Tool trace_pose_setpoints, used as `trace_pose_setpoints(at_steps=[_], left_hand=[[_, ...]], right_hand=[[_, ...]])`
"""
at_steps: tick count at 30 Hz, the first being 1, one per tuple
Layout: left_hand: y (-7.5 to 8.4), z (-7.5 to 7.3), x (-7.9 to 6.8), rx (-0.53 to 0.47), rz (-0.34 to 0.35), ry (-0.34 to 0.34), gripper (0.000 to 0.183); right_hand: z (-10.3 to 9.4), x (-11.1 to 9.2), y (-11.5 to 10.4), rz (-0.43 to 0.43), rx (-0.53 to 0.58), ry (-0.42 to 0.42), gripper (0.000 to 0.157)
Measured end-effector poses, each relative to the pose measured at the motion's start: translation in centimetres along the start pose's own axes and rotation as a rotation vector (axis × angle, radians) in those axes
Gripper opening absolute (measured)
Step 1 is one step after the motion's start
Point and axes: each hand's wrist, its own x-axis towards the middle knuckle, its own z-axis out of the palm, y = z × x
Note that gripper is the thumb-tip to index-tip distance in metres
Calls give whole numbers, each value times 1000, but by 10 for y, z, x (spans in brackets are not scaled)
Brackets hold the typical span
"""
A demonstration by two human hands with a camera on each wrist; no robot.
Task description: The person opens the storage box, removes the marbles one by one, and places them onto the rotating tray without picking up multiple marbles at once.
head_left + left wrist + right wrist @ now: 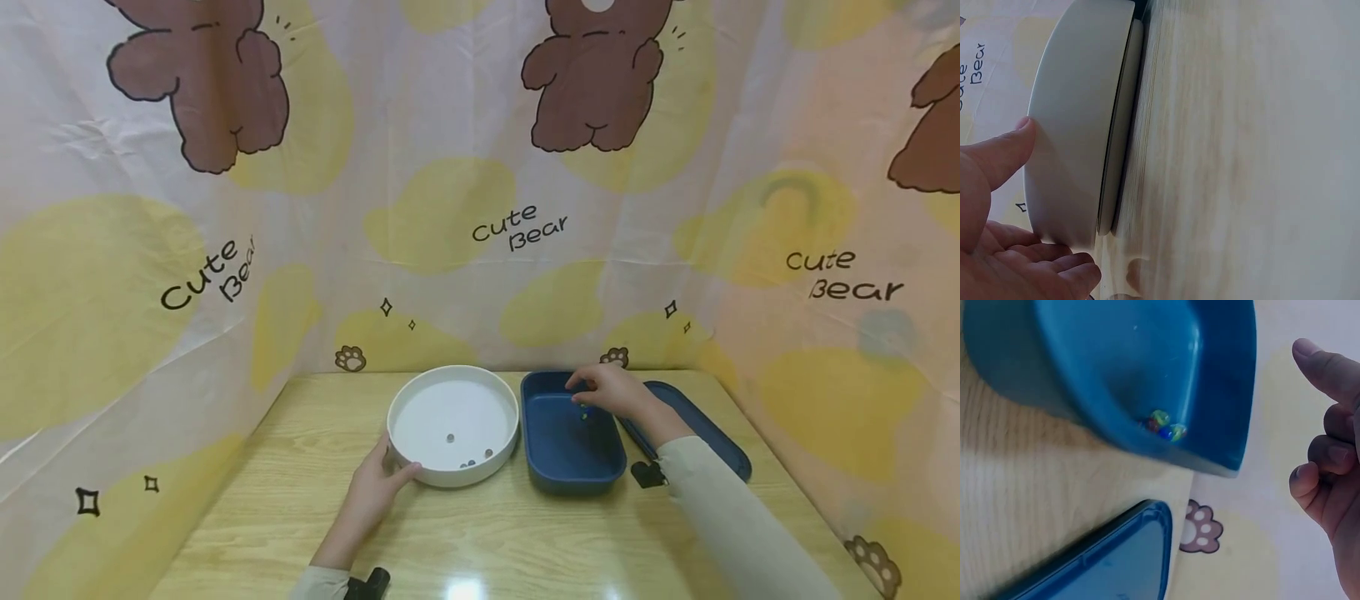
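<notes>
My left hand (pixel 372 483) holds the left side of a round white dish (pixel 453 479), its thumb (pixel 1013 147) against the wall near the rim and its fingers (pixel 1054 265) at the lower side. Several small round marbles (pixel 450 437) lie in the dish, most near its front wall. Over the far right part of a deep blue rectangular container (pixel 566 483) is my right hand (pixel 615 392). Its thumb is stretched out and its fingers loosely curled, with nothing seen between them. Green, blue and reddish marbles (pixel 1163 425) sit clustered inside the container.
A blue lid or shallow tray (pixel 708 429) lies right of the container, partly behind the right forearm. Everything stands on a light wooden table (pixel 465 542). A bear-printed cloth (pixel 450 292) rises behind and at both sides. The dish and container stand close side by side.
</notes>
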Motion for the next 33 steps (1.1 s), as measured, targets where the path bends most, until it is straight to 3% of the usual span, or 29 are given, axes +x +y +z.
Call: trace_pose_setpoints(at_steps=[8,17,33], left_hand=[[0,1,-1,-6,2,-4,96],[-2,-1,-1,-12,0,-9,96],[0,-1,-1,-6,4,-8,97]], right_hand=[[8,-5,18,-13,-31,9,21],[17,-13,24,39,-89,18,25],[31,-10,36,54,-233,92,23]])
